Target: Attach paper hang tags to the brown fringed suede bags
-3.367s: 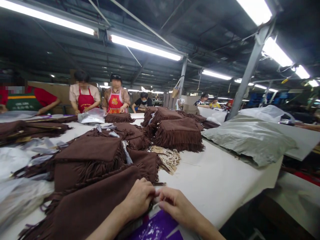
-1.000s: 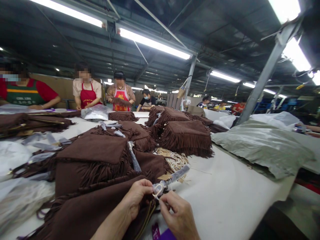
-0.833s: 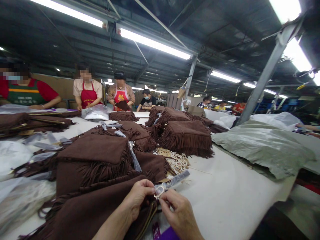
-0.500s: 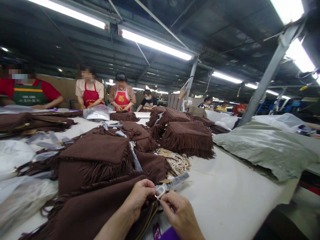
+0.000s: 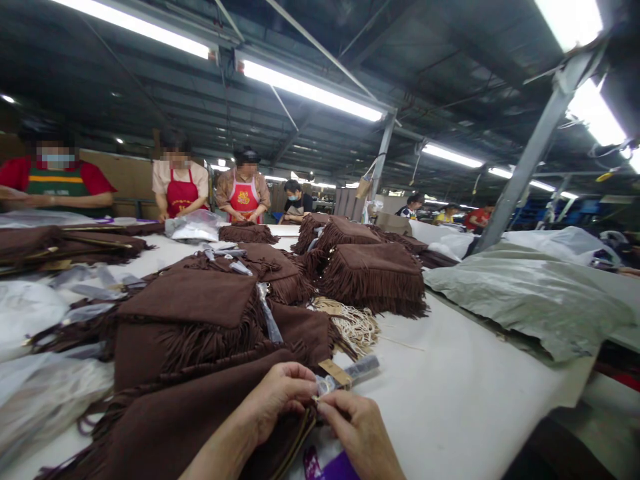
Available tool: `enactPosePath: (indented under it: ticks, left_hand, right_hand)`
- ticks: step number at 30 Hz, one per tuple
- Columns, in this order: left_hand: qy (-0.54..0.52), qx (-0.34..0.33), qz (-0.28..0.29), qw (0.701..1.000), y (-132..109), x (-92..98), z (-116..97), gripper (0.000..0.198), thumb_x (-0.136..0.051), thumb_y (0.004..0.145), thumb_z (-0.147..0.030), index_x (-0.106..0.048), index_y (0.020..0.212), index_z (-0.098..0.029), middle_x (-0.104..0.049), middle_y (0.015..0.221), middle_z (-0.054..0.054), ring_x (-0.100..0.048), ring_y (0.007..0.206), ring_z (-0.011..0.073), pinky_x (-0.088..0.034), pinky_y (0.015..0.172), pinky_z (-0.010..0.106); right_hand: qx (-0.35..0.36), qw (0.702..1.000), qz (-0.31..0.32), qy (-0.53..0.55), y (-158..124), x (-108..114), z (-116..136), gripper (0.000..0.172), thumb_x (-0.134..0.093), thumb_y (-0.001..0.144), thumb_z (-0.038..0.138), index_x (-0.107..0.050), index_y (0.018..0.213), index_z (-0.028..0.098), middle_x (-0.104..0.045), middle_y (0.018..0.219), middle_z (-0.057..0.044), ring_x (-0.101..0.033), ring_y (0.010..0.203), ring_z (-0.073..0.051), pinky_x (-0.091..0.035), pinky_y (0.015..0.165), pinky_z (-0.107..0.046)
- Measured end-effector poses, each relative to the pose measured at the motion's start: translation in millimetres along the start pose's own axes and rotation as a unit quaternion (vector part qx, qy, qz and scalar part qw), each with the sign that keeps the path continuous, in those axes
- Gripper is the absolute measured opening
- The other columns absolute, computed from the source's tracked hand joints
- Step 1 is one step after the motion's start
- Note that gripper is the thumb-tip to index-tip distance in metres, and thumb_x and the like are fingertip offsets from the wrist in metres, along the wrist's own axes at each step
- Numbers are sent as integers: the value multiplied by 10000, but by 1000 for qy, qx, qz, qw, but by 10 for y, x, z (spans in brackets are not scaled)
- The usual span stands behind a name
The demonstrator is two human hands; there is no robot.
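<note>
A brown fringed bag [image 5: 200, 420] with a brass-coloured zipper lies at the near left. At its zipper end, my left hand [image 5: 285, 393] is closed in a pinch on the cream string [image 5: 317, 399]. Close beside it, my right hand [image 5: 353, 420] pinches the same string, fingertips almost touching the left ones. Just beyond the fingers lie a tan paper tag [image 5: 336, 372] and a plastic-wrapped grey strip [image 5: 364, 367]. The exact knot or loop between the fingertips is too small to make out.
Stacked brown fringed bags [image 5: 377, 273] stand further back, beside a bundle of cream strings [image 5: 357, 330]. Clear plastic bags [image 5: 45, 400] lie at the left. A grey-green cover [image 5: 540, 293] is at the right. Several people stand across the white table [image 5: 450, 387].
The loose string loop between my hands has drawn in small, and my fingertips are closer together. The tan tag now shows more fully. The person at far left has shifted posture.
</note>
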State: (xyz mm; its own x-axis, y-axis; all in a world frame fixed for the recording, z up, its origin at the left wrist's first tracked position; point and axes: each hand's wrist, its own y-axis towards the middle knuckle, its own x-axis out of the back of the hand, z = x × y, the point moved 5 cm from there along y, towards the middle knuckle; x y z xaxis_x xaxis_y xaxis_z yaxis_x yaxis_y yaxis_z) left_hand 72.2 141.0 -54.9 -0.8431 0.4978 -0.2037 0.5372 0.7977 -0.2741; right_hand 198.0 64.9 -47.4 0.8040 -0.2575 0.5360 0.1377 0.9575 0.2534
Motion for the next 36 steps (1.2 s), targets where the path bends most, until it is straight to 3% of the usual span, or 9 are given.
enactPosePath:
  ticks: [9, 13, 16, 20, 22, 24, 27, 31, 36]
  left_hand:
    - [40, -59, -29, 997, 51, -3, 23, 229, -602, 472, -103, -582, 697, -140, -564, 523, -56, -447, 503, 78, -308, 498, 192]
    - [61, -67, -20, 996, 36, -11, -59, 277, -585, 445, -46, -553, 696, -158, -600, 515, -37, -480, 490, 106, -317, 485, 209]
    - [67, -84, -19, 994, 25, 2, -126, 325, -555, 429, -20, -565, 723, -158, -611, 579, -38, -507, 542, 118, -337, 496, 210]
    - [59, -122, -47, 990, -12, 102, -287, 338, -553, 451, -35, -606, 764, -151, -574, 662, -52, -483, 586, 95, -335, 521, 196]
    - [45, -146, -59, 986, -43, 155, -391, 319, -573, 471, -60, -612, 773, -154, -579, 691, -44, -484, 605, 94, -345, 546, 196]
    - [35, -167, -61, 983, -74, 169, -473, 298, -596, 477, -85, -613, 767, -155, -583, 695, -35, -493, 626, 103, -358, 567, 200]
    - [27, -186, -50, 981, -109, 96, -524, 266, -616, 477, -116, -611, 740, -152, -577, 688, -27, -503, 649, 115, -378, 587, 205]
    - [7, -205, -39, 978, -143, -33, -531, 254, -632, 481, -142, -609, 733, -151, -576, 692, -22, -504, 654, 115, -390, 587, 202]
    - [-1, -198, -37, 980, -118, -25, -455, 257, -679, 561, -246, -585, 783, -158, -587, 669, -25, -521, 597, 117, -402, 545, 212]
  right_hand:
    - [-13, 1000, 2, 16, -7, -2, 9, 263, -544, 846, 365, -706, 713, 206, -659, 631, -2, -596, 603, -174, -406, 580, -247]
    - [-37, 997, 49, 51, 11, 25, -36, 142, -580, 781, 284, -680, 823, 191, -587, 557, 39, -566, 505, -149, -412, 518, -229]
    - [-40, 993, 90, 68, 5, 36, -33, 65, -565, 741, 200, -626, 758, 188, -567, 527, 48, -566, 496, -140, -423, 526, -222]
    - [-25, 992, 113, 51, -20, 92, -47, 205, -575, 685, 129, -601, 879, 192, -569, 572, 66, -543, 530, -121, -394, 527, -202]
    - [-34, 990, 123, 59, -23, 133, -78, 226, -586, 694, 153, -584, 914, 202, -548, 601, 73, -530, 524, -114, -379, 489, -190]
    - [-59, 987, 130, 76, -11, 162, -97, 131, -563, 780, 260, -575, 899, 208, -536, 593, 67, -507, 466, -115, -365, 425, -193]
    - [-40, 992, 93, 70, 55, 188, 2, 239, -478, 878, 390, -623, 877, 200, -572, 610, 33, -499, 424, -118, -402, 428, -220]
    - [58, 997, 49, 31, 152, 134, 237, 158, -556, 820, 291, -675, 770, 200, -605, 764, -6, -558, 562, -126, -436, 551, -234]
    - [5, 994, 45, 101, 212, 53, 148, 195, -556, 785, 349, -583, 668, 196, -482, 557, 52, -462, 491, -115, -354, 495, -229]
